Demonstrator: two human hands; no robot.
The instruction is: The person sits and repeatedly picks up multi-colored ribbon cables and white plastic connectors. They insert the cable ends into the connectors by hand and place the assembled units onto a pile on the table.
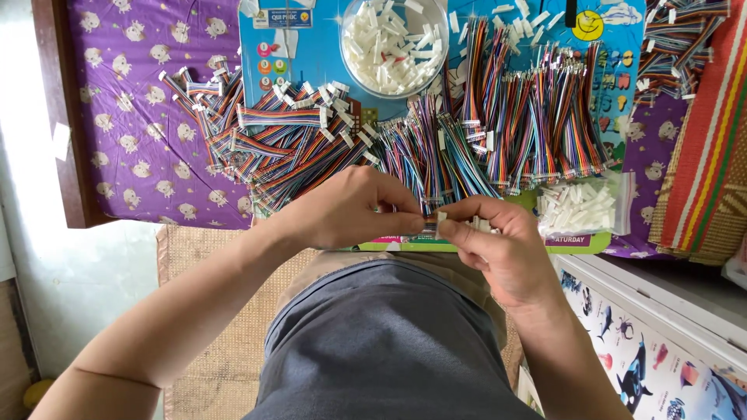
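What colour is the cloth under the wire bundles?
Purple cloth with small pale animal figures, clearest in the head view, left side.

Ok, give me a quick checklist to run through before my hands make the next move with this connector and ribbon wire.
1. Left hand pinches the ribbon wire end: ok.
2. Right hand holds the small white connector at its fingertips: ok.
3. Wire end and connector meet: ok.
4. Wire seated in the connector: cannot tell, too small.
5. Spare white connectors in the clear bowl and the bag beside the right hand: ok.
6. Wire bundles lie on the board beyond the hands: ok.
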